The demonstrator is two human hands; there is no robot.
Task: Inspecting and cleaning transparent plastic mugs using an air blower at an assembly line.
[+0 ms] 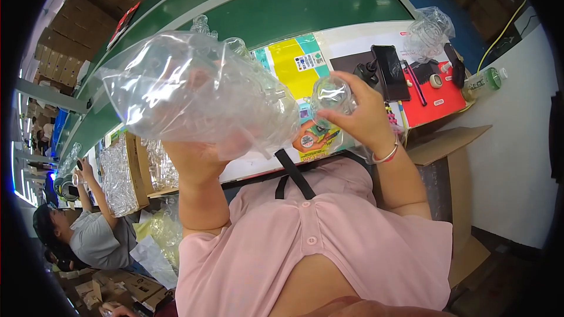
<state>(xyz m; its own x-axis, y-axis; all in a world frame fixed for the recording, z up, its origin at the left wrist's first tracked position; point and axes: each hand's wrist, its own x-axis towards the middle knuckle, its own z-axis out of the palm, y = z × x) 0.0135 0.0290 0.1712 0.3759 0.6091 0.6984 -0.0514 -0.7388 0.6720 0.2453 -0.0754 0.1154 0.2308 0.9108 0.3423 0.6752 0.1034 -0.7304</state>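
Observation:
A large clear plastic bag (pixel 170 91) is held up over the table by my left hand (pixel 202 151), whose fingers show only dimly through the film. Several see-through rounded pieces (pixel 276 103) bulge at the bag's right side; glare blurs their shape. My right hand (pixel 358 108) grips a clear round container (pixel 332 96) between thumb and fingers, just right of the bag. The container's base or mouth faces up, and I cannot tell which. Behind the bag, more clear containers (pixel 201 23) stand near the green surface.
Right of my hands lie a phone (pixel 390 73), a purple pen (pixel 416 85), a bagged clear piece (pixel 429 32) and a bottle (pixel 484 85). A green conveyor belt (pixel 294 9) runs behind. At left, boxes hold clear pieces (pixel 117 176), and another person (pixel 100 235) works there.

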